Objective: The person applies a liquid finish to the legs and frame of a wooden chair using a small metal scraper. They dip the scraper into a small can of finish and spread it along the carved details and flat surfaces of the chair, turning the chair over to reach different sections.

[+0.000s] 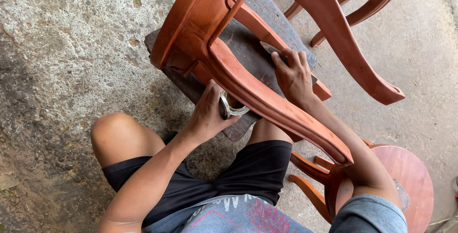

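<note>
A reddish-brown carved wooden chair (205, 18) lies tipped over a dark flat board (248, 47) on the concrete ground. My left hand (210, 111) grips a small round metal tin (232, 108) just below one curved chair leg (272, 104). My right hand (293, 75) reaches past that leg and presses a thin flat tool (269, 48) against the inner wooden rail. I sit low, with my knees on either side of the board.
A round reddish stool or table top (410, 176) stands at the lower right. A second chair's legs (362, 4) show at the top right. Rough concrete floor (62, 56) spreads to the left.
</note>
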